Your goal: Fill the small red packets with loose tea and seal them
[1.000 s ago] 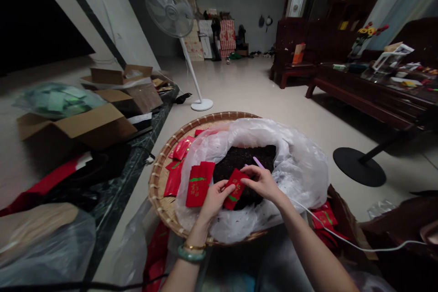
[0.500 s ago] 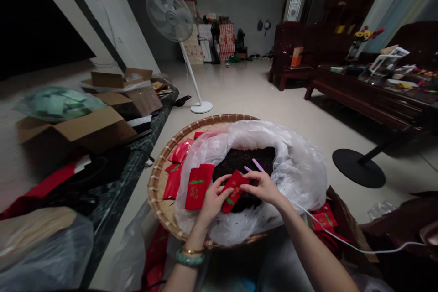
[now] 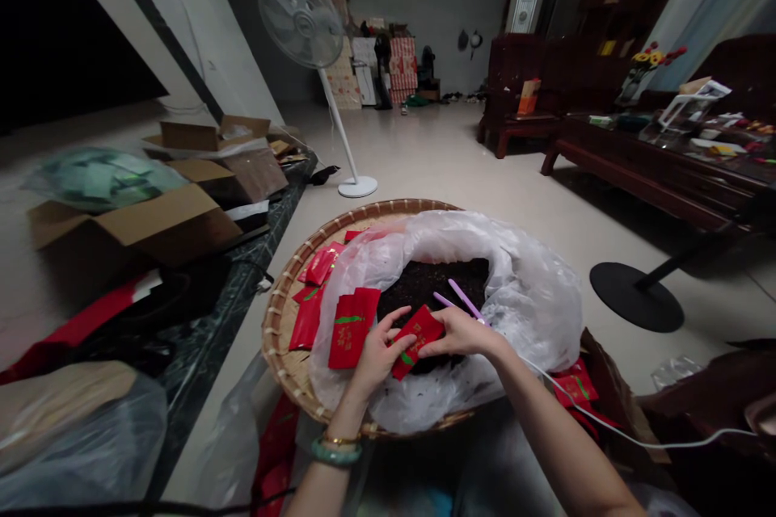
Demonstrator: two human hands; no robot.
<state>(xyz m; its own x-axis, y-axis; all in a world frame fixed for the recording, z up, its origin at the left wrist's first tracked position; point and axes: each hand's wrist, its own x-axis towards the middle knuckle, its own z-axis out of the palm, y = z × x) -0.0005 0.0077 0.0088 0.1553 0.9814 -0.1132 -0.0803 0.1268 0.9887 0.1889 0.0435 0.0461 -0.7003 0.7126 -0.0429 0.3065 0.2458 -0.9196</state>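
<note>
Small red packet [image 3: 418,339] is located between both hands, tilted, above dark loose material [image 3: 442,283]. Left hand [image 3: 379,351] grasps its left side; right hand [image 3: 457,333] pinches its right. Open plastic bag [image 3: 537,299] surrounds the material, resting on round woven tray [image 3: 282,355].

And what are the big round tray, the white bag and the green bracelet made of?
The tray looks like bamboo, matte and tan, with woven strips and a bound rim. The bag seems to be thin plastic: crinkled, shiny, partly see-through. The bracelet could be polished stone or glass; it's cloudy green and smooth.
</note>
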